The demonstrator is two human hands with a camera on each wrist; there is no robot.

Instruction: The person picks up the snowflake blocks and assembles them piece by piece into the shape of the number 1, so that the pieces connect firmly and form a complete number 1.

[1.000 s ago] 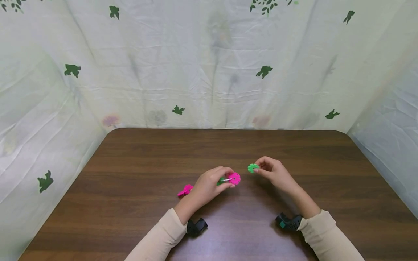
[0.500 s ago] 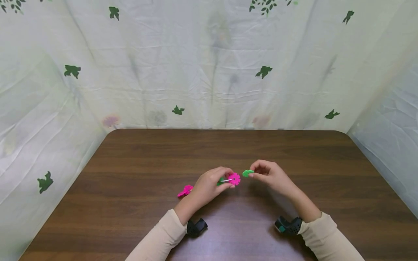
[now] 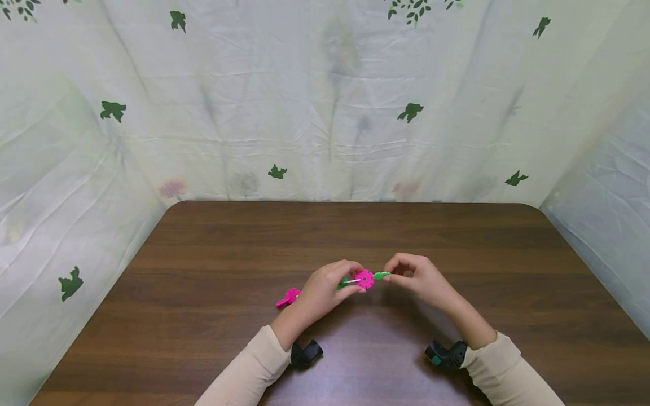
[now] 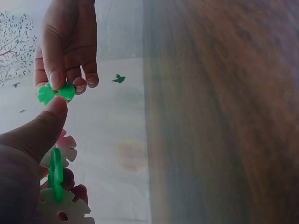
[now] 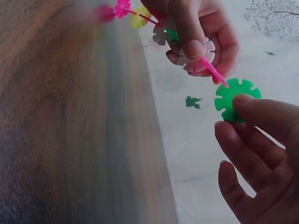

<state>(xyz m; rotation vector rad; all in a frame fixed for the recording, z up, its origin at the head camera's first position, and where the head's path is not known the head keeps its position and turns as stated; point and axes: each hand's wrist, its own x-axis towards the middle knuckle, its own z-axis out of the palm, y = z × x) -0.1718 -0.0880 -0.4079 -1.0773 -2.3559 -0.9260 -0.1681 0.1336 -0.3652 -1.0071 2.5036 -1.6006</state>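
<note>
A chain of slotted plastic snowflake discs is held in my left hand (image 3: 325,285), which pinches it near its right end. A pink disc (image 3: 364,279) stands out past those fingertips. White discs (image 4: 65,213), a green disc (image 4: 55,175) and a yellow disc (image 5: 139,17) show farther along the chain. Its far pink end (image 3: 289,296) sticks out left of the wrist. Between thumb and fingers, my right hand (image 3: 418,276) pinches a loose green disc (image 5: 226,100). That disc's edge is right at the pink disc's rim, the two set crosswise. My left fingers hide part of the chain.
The brown wooden table (image 3: 228,242) lies under both hands. A white cloth (image 3: 304,101) with green leaf and bird prints hangs behind it and at both sides. Black wrist cameras (image 3: 306,354) sit on both wrists.
My right hand has moved left and slightly toward me, bringing the green disc up to the pink disc and turning it edge-on. The left hand has stayed in place with the chain.
</note>
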